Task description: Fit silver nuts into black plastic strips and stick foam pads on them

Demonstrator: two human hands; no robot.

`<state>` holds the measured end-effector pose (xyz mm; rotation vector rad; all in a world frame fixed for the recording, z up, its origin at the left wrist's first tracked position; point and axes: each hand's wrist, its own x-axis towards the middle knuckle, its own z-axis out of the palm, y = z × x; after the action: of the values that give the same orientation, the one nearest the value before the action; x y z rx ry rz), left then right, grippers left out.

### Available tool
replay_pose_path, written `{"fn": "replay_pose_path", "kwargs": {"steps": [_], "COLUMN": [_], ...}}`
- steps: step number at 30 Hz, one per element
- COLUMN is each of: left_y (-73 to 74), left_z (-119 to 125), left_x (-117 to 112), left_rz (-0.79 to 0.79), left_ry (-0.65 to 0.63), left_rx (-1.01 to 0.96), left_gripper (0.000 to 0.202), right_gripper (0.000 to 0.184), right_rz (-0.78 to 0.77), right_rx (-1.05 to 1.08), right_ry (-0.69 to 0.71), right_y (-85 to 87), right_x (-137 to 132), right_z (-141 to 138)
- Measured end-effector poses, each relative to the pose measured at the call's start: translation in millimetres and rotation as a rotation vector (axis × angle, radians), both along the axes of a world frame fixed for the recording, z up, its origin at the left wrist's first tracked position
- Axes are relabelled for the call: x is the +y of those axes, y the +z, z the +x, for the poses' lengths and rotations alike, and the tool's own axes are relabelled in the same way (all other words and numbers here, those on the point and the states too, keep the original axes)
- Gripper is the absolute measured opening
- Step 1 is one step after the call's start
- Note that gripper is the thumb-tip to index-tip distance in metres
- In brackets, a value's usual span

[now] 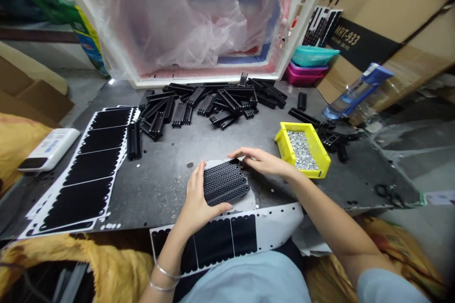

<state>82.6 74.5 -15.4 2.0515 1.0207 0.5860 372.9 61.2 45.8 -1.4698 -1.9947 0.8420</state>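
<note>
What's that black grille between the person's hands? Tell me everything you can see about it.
The black grille is a rectangular, matte, plastic-looking piece of parallel bars pierced with rows of small holes. It lies at an angle on a white sheet. The left hand grips it from the near side, while the right hand rests just beyond its far end; any contact there is unclear.

Two hands (195, 201); one yellow tray (282, 144); one pair of scissors (389, 195).
</note>
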Motion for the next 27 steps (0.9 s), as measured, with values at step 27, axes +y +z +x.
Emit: {"fn": "replay_pose_path", "kwargs": {"steps": [27], "left_y": [23.8], "left_z": [24.1], "left_x": [9.0], "left_rz": [0.354], "left_ry": [-0.184], "left_rx": [0.275], "left_gripper": [0.126], "right_gripper": [0.017], "right_rz": [0.277], "right_rx": [-0.231], "right_ry": [-0.246], "right_y": [11.9], "right_x": [-34.2], "right_z": [-12.2]}}
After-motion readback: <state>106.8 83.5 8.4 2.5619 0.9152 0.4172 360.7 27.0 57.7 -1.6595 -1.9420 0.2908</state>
